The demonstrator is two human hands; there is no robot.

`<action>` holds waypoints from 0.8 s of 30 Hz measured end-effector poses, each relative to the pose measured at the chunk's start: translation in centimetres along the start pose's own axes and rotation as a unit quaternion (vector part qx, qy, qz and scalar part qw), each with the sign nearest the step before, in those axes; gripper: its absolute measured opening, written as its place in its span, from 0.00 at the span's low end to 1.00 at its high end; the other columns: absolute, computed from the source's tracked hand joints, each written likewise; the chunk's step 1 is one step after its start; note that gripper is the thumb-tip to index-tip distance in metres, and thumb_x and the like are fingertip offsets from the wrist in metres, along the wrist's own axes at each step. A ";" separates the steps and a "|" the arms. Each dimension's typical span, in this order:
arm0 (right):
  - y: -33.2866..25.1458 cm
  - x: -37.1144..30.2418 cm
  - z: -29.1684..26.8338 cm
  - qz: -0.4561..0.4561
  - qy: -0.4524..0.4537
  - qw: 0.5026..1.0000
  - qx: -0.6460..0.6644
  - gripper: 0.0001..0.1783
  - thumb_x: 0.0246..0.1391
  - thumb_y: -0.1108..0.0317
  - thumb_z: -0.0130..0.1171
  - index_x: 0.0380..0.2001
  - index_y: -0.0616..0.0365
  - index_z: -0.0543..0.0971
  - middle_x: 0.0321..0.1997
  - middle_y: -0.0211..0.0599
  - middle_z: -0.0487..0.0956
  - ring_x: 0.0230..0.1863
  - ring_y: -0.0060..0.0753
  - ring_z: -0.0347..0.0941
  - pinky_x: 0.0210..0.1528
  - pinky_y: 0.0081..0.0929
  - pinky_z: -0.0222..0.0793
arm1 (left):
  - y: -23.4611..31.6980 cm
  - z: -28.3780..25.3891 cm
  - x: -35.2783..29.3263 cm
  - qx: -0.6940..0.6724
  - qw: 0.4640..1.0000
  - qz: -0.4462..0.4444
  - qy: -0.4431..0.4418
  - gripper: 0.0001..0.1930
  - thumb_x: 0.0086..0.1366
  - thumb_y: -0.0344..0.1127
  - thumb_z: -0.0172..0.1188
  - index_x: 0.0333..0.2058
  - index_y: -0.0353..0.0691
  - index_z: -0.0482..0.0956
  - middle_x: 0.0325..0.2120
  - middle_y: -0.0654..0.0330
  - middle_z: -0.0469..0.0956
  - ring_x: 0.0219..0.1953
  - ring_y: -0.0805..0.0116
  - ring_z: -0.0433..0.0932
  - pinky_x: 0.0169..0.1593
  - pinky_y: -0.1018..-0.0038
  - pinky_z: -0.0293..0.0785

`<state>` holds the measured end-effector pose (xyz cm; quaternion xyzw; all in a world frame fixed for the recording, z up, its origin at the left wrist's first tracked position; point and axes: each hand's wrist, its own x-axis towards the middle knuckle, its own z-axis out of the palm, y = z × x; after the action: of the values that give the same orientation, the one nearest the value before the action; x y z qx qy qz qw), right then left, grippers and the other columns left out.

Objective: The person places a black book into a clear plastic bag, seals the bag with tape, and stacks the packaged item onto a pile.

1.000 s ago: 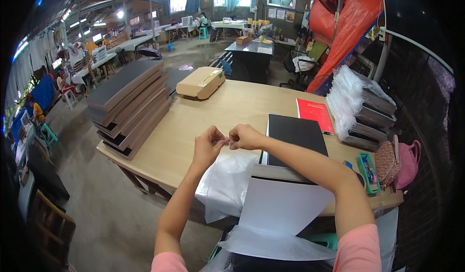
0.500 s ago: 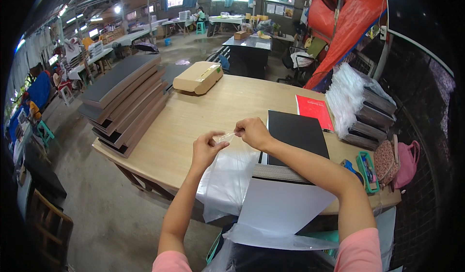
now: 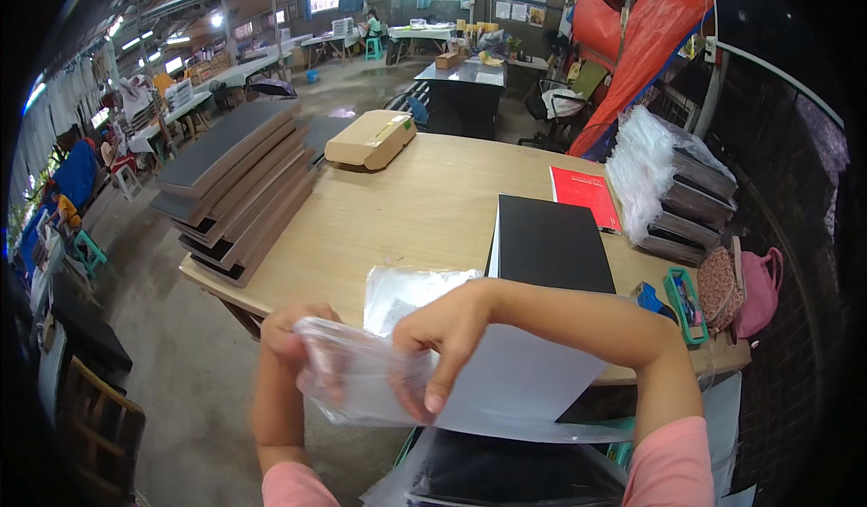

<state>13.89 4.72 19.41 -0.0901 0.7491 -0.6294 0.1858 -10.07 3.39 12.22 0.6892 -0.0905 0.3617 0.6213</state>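
Observation:
A clear plastic bag [image 3: 366, 376] is stretched between my two hands, off the table's front edge. My left hand [image 3: 302, 349] grips its left end, with some fingers behind the film and blurred. My right hand [image 3: 447, 340] is curled at the bag's other end, its thumb pointing down; part of the fingers is covered by film. Behind my hands lies a pile of clear plastic bags [image 3: 393, 288] on the table. A black-covered book or board [image 3: 551, 241] rests to the right of it. Below my right forearm, a white sheet [image 3: 515, 381] reaches toward my lap.
On the wooden table [image 3: 361, 218] are a stack of dark boards [image 3: 239, 191], a cardboard box [image 3: 370, 141], a red booklet [image 3: 585, 198], plastic-wrapped black items [image 3: 691, 195], a green tray of tools [image 3: 686, 304] and a pink bag [image 3: 759, 290]. Something black in plastic [image 3: 506, 471] lies near my lap.
Both hands have come down and toward me, and moved apart. The plastic they pinched together is now a bag stretched between them, away from the pile.

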 end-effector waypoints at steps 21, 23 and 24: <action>2.7 -12.6 21.1 -0.285 0.396 0.872 0.041 0.14 0.57 0.59 0.56 0.31 0.61 0.78 0.32 0.39 0.80 0.31 0.40 0.78 0.33 0.39 0.73 | -11.0 8.8 4.5 -0.346 0.929 0.094 -0.087 0.24 0.63 0.53 0.50 0.44 0.38 0.75 0.26 0.54 0.78 0.28 0.62 0.76 0.36 0.65 0.72; 6.4 -12.6 23.2 -0.263 0.409 0.866 0.116 0.14 0.57 0.59 0.55 0.31 0.61 0.78 0.32 0.39 0.80 0.30 0.40 0.78 0.34 0.38 0.72 | -10.9 11.2 8.6 -0.389 0.909 0.129 -0.073 0.23 0.64 0.54 0.49 0.45 0.40 0.75 0.25 0.55 0.78 0.28 0.62 0.76 0.37 0.66 0.72; 8.0 -12.5 24.4 -0.261 0.408 0.865 0.129 0.15 0.57 0.58 0.55 0.31 0.61 0.78 0.32 0.40 0.80 0.29 0.40 0.77 0.34 0.38 0.72 | -10.7 12.2 10.1 -0.424 0.892 0.144 -0.060 0.23 0.65 0.54 0.48 0.46 0.40 0.75 0.25 0.56 0.78 0.28 0.62 0.76 0.37 0.66 0.72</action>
<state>35.69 -11.28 10.26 0.0072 0.6195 -0.7265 -0.2973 8.11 -2.34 10.37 0.3602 -0.3707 0.3323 0.7889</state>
